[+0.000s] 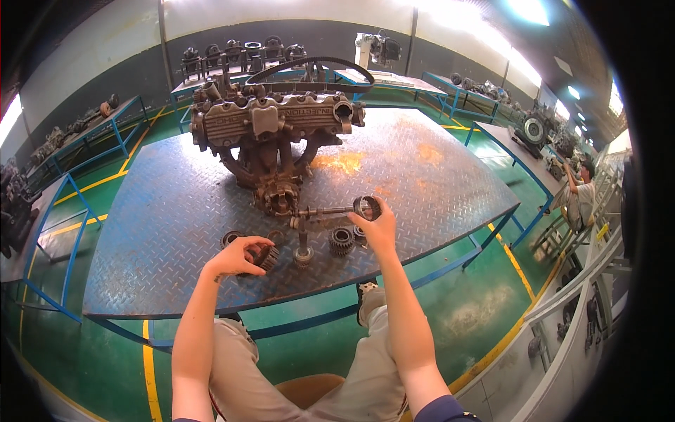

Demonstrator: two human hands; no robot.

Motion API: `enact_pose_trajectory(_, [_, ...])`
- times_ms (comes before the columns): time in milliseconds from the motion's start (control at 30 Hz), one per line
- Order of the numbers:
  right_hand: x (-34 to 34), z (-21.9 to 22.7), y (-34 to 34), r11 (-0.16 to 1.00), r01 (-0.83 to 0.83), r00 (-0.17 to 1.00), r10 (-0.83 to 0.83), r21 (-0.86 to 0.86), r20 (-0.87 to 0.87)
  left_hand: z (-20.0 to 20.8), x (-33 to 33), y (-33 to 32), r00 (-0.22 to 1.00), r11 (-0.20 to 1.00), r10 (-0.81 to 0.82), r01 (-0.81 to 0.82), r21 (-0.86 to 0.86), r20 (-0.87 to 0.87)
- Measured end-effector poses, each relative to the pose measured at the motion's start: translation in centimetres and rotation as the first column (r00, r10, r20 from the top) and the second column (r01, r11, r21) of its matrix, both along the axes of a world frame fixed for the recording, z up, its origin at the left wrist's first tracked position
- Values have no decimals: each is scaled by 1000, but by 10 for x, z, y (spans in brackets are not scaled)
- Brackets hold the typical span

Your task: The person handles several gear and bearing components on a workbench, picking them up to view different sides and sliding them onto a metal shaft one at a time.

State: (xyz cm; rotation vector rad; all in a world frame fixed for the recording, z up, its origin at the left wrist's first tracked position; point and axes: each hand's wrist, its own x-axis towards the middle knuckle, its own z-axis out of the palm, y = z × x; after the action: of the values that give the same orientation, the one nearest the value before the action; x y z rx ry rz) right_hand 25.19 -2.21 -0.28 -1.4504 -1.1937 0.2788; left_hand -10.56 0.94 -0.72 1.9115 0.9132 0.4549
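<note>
My left hand is closed round a dark toothed gear near the table's front edge. Between the thumb and fingers of my right hand is a metal ring, held upright above the tabletop. To the left of that ring a long metal shaft lies sideways. A double-rowed gear stands between my hands, with a small gear on a short stem beside it. Another ring-shaped part sits behind my left hand, and a further one lies just right of it.
A large engine part with a ribbed cover stands at the back of the steel-plate table, a black belt on top. Blue-framed benches with machine parts surround it. At far right a person sits by a bench.
</note>
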Motion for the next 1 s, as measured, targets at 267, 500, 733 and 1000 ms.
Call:
enact_pose_trajectory(267, [-10,0,0,999,-33,999,34,25,-28,8,1,-6,974,961,17,46,-273,225])
enact_pose_trajectory(500, [-8,-5,2,1000,-14,1000,14,-13,5,8,7,-4,918,965,28,78,-249,395])
enact_pose_trajectory(733, [-3,-5,0,979,-153,977,170,-133,130,0,9,-9,1000,1000,-16,16,5,-19])
enact_pose_trajectory(1000, [-6,-12,-4,921,-252,864,353,-298,360,-5,26,-14,990,950,121,-92,299,-77])
